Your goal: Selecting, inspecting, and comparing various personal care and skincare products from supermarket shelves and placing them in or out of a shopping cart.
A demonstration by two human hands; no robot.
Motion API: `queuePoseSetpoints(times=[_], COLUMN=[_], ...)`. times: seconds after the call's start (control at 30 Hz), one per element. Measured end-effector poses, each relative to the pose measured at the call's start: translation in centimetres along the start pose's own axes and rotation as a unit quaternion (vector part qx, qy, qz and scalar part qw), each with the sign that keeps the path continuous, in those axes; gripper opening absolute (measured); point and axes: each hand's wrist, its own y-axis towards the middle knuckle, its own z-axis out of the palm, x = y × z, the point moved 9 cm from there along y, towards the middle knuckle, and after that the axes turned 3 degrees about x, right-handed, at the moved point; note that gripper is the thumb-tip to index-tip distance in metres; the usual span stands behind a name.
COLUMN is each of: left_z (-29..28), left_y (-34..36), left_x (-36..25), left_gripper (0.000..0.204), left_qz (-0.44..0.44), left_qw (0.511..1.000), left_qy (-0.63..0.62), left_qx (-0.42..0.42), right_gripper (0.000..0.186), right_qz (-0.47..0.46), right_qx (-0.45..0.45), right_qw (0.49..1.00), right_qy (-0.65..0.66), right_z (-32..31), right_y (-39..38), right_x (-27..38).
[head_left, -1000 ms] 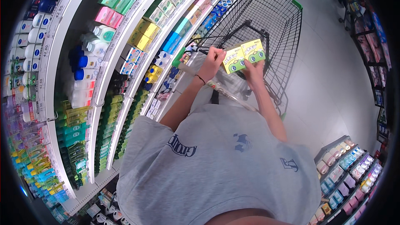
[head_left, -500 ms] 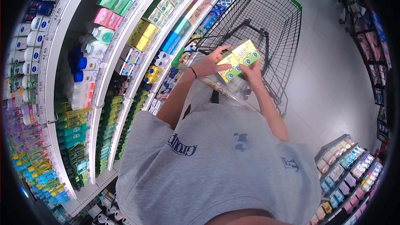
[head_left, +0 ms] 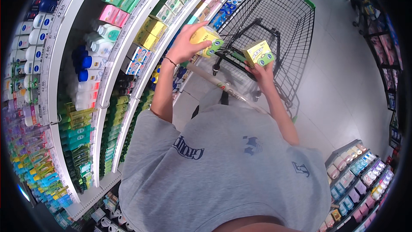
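Observation:
My left hand (head_left: pixel 184 45), raised beside the shelves, grips a yellow-and-green cartoon-printed box (head_left: pixel 209 42), fingers over its top and thumb across its face. A second, similar yellow-and-green box (head_left: pixel 259 52) sits in my right hand (head_left: pixel 262 72), held from below over the near end of a black wire shopping cart (head_left: pixel 296 25). The cart's long pale handle (head_left: pixel 210 79) runs below both hands, in front of my grey T-shirt. Yellow boxes (head_left: pixel 151 32) stand on the shelf left of my left hand.
White curved-looking shelves (head_left: pixel 64 13) packed with bottles, jars and boxes line the left. Tiled floor (head_left: pixel 334 81) lies right of the cart. Dark display racks (head_left: pixel 382 56) run along the far right, and a rack of small pastel packages (head_left: pixel 352 176) stands at the lower right.
The two boxes, earlier held side by side, are now apart. My left hand has moved up and left with one toward the shelves; the other stays in my right hand.

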Motion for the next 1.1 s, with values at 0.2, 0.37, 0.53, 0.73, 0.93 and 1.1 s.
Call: queuePoseSetpoints(times=[0.2, 0.37, 0.53, 0.73, 0.93, 1.1], left_z=[-6.5, -9.3, -12.8, -15.6, -16.8, -16.9], left_y=[-2.9, -3.0, -2.5, -2.0, -1.5, -2.3], left_x=[3.5, 9.2, 15.1, 20.3, 24.0, 27.5], left_gripper=[0.063, 0.063, 0.070, 0.069, 0.063, 0.066], left_qz=[-0.020, -0.073, -0.201, -0.288, -0.240, -0.276], left_qw=[0.935, 0.886, 0.868, 0.873, 0.920, 0.928], left_qy=[0.289, 0.407, 0.412, 0.360, 0.279, 0.238], left_qx=[-0.203, -0.211, -0.192, -0.156, -0.136, -0.081], right_gripper=[0.066, 0.068, 0.071, 0.073, 0.071, 0.070], right_qz=[0.009, 0.011, 0.008, 0.004, 0.012, 0.018], right_qx=[-0.006, -0.013, -0.026, -0.042, -0.050, -0.054], right_qw=[1.000, 1.000, 0.999, 0.999, 0.998, 0.998], right_qy=[-0.008, -0.021, -0.018, -0.020, -0.030, -0.029], right_z=[0.0, -0.4, -0.7, -0.6, -0.7, -0.6], right_y=[-0.1, 0.0, -0.1, -0.4, -0.5, -0.4], right_x=[0.1, -0.1, -0.3, -0.1, -0.2, -0.3])
